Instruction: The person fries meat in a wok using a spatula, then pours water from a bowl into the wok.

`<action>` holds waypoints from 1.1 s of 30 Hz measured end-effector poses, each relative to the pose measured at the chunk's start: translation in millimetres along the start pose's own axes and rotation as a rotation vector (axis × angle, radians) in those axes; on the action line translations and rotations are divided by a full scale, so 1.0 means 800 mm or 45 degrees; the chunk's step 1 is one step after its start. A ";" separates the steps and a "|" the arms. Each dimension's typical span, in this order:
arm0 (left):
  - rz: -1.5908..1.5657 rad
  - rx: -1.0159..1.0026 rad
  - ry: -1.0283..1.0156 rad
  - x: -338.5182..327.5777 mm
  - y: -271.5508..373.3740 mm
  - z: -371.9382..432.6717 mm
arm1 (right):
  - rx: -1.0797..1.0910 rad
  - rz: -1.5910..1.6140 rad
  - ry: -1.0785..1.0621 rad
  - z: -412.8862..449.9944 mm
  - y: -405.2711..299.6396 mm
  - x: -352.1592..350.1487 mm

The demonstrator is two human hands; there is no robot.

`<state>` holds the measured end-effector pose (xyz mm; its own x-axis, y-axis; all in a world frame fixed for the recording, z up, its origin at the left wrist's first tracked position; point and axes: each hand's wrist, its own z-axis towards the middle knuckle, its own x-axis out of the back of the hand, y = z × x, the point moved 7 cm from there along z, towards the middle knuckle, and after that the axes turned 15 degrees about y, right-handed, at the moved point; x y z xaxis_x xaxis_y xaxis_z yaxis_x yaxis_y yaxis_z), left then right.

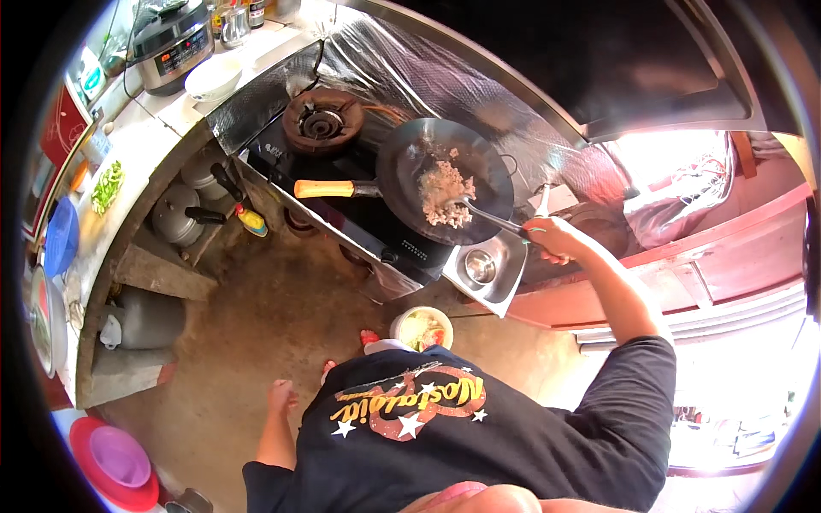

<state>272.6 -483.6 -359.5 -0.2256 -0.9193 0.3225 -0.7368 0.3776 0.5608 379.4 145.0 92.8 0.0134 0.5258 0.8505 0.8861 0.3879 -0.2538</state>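
My right hand [550, 238] is closed around the handle of a metal spatula [490, 217]. Its head is at the lower edge of a heap of crumbled minced meat [444, 192] in a dark wok [401, 157]. The wok sits over the right side of a black gas stove [349, 218], hiding that burner. Its yellow handle [324, 188] points left, with no hand on it. My left hand [282, 395] hangs low beside my body, fingers curled and nothing visible in them. A pale utensil handle [544, 200] stands just beyond my right hand.
A bare burner [322, 122] lies left of the wok. A steel sink [508, 260] holding a metal bowl [481, 265] adjoins the stove. A bucket of scraps [421, 322] stands near my feet. Chopped greens [108, 187], a white bowl [213, 80] and an electric cooker [176, 54] occupy the left counter.
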 end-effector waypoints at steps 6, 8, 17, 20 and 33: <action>0.007 -0.062 -0.085 -0.011 0.061 -0.038 | 0.027 0.348 -0.014 0.001 -0.003 -0.050; 0.028 -0.058 -0.071 0.004 0.042 -0.031 | -0.042 0.420 -0.049 0.000 0.013 -0.034; 0.332 -0.285 -0.200 0.074 -0.039 -0.038 | -0.060 0.429 0.269 0.025 -0.003 -0.092; 0.228 -0.113 -0.111 0.088 -0.023 -0.060 | -0.010 0.359 0.235 -0.001 -0.016 -0.105; 0.220 0.087 -0.060 0.121 -0.016 -0.048 | 0.054 0.251 0.425 0.036 -0.044 -0.097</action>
<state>284.8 -573.3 -306.4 -0.3811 -0.8463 0.3722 -0.7257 0.5233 0.4467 333.9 112.9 22.5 0.3376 0.3206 0.8850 0.8317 0.3387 -0.4399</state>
